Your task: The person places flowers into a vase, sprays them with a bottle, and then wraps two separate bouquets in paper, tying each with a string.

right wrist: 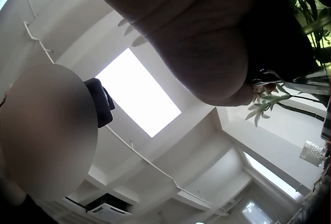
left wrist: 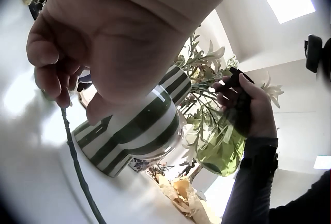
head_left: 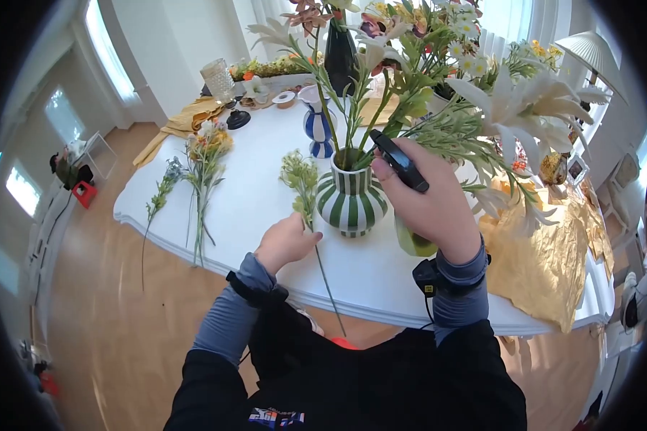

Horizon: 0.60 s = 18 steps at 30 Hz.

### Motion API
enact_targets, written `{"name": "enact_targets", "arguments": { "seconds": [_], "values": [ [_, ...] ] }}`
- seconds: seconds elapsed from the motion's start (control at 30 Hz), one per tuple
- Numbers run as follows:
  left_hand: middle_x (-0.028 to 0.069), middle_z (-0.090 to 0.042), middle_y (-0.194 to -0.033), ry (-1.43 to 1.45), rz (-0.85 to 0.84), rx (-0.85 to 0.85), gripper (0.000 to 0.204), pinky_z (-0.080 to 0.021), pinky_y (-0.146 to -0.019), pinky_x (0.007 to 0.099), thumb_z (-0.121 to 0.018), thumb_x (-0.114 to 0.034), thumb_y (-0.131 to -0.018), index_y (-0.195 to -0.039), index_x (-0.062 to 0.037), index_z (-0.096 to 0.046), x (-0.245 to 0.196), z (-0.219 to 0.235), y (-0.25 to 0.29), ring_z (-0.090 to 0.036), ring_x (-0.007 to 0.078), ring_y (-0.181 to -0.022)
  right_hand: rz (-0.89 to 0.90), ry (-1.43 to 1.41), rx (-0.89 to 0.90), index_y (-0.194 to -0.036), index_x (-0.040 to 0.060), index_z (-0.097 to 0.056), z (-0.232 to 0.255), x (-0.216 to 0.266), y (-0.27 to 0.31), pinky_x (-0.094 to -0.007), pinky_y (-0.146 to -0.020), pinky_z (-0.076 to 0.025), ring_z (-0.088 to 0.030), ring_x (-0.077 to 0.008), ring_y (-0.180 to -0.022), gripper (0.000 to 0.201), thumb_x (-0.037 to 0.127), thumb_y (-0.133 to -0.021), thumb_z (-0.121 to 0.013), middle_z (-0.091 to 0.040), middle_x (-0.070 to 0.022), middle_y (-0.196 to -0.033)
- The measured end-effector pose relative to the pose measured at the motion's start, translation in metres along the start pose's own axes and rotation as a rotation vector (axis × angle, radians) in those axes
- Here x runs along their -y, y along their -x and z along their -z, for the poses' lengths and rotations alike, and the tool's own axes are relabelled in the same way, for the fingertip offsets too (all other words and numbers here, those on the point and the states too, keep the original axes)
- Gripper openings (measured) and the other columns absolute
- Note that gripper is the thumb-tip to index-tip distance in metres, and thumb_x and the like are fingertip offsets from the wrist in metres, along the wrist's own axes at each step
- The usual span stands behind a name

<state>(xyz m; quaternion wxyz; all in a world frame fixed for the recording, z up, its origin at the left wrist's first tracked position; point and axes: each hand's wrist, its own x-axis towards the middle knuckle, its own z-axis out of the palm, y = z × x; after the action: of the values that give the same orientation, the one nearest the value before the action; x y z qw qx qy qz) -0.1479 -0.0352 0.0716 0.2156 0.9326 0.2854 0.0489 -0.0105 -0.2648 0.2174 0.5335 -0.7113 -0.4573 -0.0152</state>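
Stem is pinched in my left hand, running from the counter edge up-and-away, with the striped vase just right of it, where my right hand grips a black tool.

Both forearms are covered by grey-blue long sleeves under a black upper garment, which carries a small blue, white and red printed marking at 6 o'clock in the head view. The left hand and right hand are bare. Each wrist wears a black strap; the right wrist strap carries a small black camera unit with a yellow label and a thin black cable trailing down the sleeve.
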Motion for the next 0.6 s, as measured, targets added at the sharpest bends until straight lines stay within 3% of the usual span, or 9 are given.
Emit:
{"name": "enact_targets", "arguments": {
  "seconds": [0.07, 0.13, 0.17, 0.2, 0.27, 0.37, 0.4, 0.53, 0.6],
  "values": [
    [0.0177, -0.068, -0.081, -0.092, 0.023, 0.065, 0.037, -0.054, -0.076, 0.0407, -0.073, -0.034, -0.09, -0.095, 0.002, -0.062, 0.007, -0.012, 0.006, -0.069, 0.0323, -0.082, 0.027, 0.015, -0.012, -0.113, 0.0, -0.068, -0.002, -0.005, 0.0, -0.0286, -0.066, -0.046, -0.055, -0.0115, -0.072, 0.029, 0.025, -0.098, -0.071, -0.066, -0.0059, -0.082],
    [0.027, -0.072, -0.092, 0.005, 0.026, 0.13, 0.046, -0.056, -0.084, 0.0433, -0.071, -0.037, -0.089, -0.105, 0.0051, -0.063, 0.011, -0.015, 0.008, -0.071, 0.042, -0.087, 0.012, 0.025, -0.006, -0.113, 0.0004, -0.068, -0.002, -0.004, -0.001, -0.0288, -0.066, -0.046, -0.055, -0.0116, -0.071, 0.029, 0.025, -0.098, -0.07, -0.066, -0.0059, -0.082],
    [0.027, -0.072, -0.092, 0.01, 0.021, 0.131, 0.046, -0.056, -0.084, 0.0433, -0.071, -0.037, -0.089, -0.105, 0.0051, -0.063, 0.017, -0.016, 0.007, -0.071, 0.042, -0.087, 0.0, 0.029, -0.003, -0.113, 0.0008, -0.068, -0.001, -0.003, -0.001, -0.029, -0.066, -0.046, -0.055, -0.0117, -0.071, 0.028, 0.025, -0.098, -0.07, -0.066, -0.006, -0.081],
    [0.0244, -0.072, -0.09, 0.147, 0.055, 0.139, 0.04, -0.057, -0.078, 0.0421, -0.068, -0.031, -0.091, -0.105, 0.0059, -0.062, 0.026, -0.017, 0.004, -0.072, 0.0378, -0.081, 0.001, 0.035, -0.004, -0.113, 0.0008, -0.068, -0.001, -0.002, -0.001, -0.029, -0.066, -0.046, -0.055, -0.0117, -0.071, 0.028, 0.025, -0.098, -0.07, -0.066, -0.006, -0.081],
    [0.0218, -0.073, -0.089, 0.284, 0.086, 0.145, 0.035, -0.058, -0.071, 0.041, -0.065, -0.026, -0.094, -0.105, 0.0066, -0.062, 0.033, -0.013, 0.004, -0.072, 0.0335, -0.075, -0.032, 0.013, -0.004, -0.11, 0.0017, -0.067, 0.0, -0.001, -0.002, -0.0404, -0.069, -0.049, -0.064, -0.0318, -0.073, 0.03, 0.028, -0.095, -0.07, -0.067, -0.0176, -0.085],
    [0.0104, -0.07, -0.087, 0.608, 0.2, 0.119, 0.017, -0.051, -0.045, 0.0293, -0.053, -0.009, -0.102, -0.112, 0.0043, -0.056, 0.036, 0.001, 0.007, -0.063, 0.0136, -0.058, -0.034, 0.03, -0.02, -0.11, 0.0018, -0.067, 0.002, -0.001, -0.002, -0.0401, -0.07, -0.05, -0.064, -0.0325, -0.074, 0.03, 0.028, -0.095, -0.07, -0.068, -0.0168, -0.085],
    [0.0104, -0.07, -0.087, 0.602, 0.193, 0.121, 0.017, -0.051, -0.045, 0.0293, -0.053, -0.009, -0.102, -0.112, 0.0043, -0.056, 0.041, 0.001, 0.007, -0.063, 0.0136, -0.058, -0.035, 0.03, -0.029, -0.11, 0.0018, -0.067, 0.002, -0.003, -0.002, -0.0401, -0.07, -0.05, -0.064, -0.0325, -0.074, 0.03, 0.028, -0.095, -0.07, -0.068, -0.0168, -0.085],
    [0.0112, -0.067, -0.091, 0.905, 0.1, -0.091, 0.016, -0.048, -0.043, 0.0267, -0.051, -0.008, -0.106, -0.116, 0.0044, -0.051, 0.045, 0.009, 0.011, -0.058, 0.0111, -0.055, 0.015, 0.001, -0.017, -0.11, 0.0019, -0.068, 0.004, -0.003, 0.0, -0.0403, -0.072, -0.051, -0.064, -0.032, -0.075, 0.03, 0.027, -0.095, -0.07, -0.068, -0.0162, -0.086],
    [0.0101, -0.066, -0.09, 1.019, -0.031, -0.309, 0.016, -0.047, -0.042, 0.0244, -0.05, -0.01, -0.108, -0.116, 0.003, -0.052, 0.036, 0.026, 0.017, -0.056, 0.0087, -0.056, 0.007, -0.023, 0.025, -0.11, 0.002, -0.068, 0.006, 0.002, 0.002, -0.0405, -0.072, -0.051, -0.064, -0.0323, -0.075, 0.03, 0.027, -0.095, -0.07, -0.068, -0.0163, -0.086]
  ]
}}
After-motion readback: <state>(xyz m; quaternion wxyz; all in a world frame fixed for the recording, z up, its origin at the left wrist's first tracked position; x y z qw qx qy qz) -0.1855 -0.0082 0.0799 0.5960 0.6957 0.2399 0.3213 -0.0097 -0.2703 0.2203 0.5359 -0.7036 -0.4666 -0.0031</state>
